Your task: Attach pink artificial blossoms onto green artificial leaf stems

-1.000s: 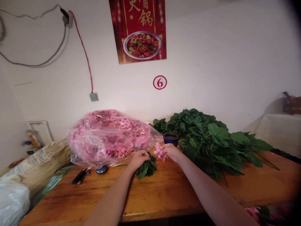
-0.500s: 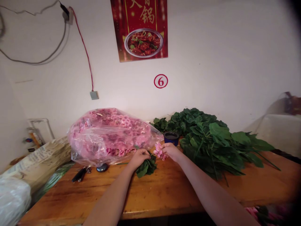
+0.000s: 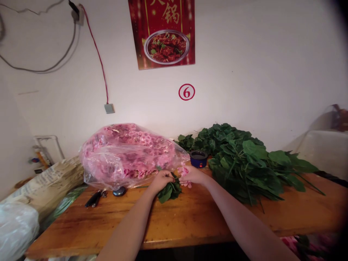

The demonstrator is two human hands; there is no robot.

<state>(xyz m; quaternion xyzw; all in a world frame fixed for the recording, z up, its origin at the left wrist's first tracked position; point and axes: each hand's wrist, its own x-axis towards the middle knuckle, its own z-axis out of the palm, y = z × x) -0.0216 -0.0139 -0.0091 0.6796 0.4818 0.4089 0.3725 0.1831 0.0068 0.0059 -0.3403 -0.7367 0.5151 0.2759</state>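
My left hand (image 3: 162,180) pinches a green leaf stem, with its leaves (image 3: 170,191) hanging below the fingers just over the table. Close on its right, my right hand (image 3: 193,175) is closed on a small pink flower cluster (image 3: 183,170), partly covered by the fingers. Flowers and leaves nearly meet between the two hands. Behind them lies a clear plastic bag (image 3: 130,152) full of pink flowers. A small blue pot (image 3: 198,159) with a red light stands just beyond my right hand.
A large pile of green leaf stems (image 3: 244,163) covers the table's (image 3: 190,224) right rear. Black-handled snips (image 3: 93,198) and a dark round object (image 3: 119,191) lie in front of the bag. Brown paper packaging (image 3: 54,181) is at the left, with pink flowers (image 3: 290,243) below the table at right.
My right hand has moved left and slightly down, bringing the pink flowers closer to the leaves in my left hand. The pot's red light now shows. My left hand has barely moved.
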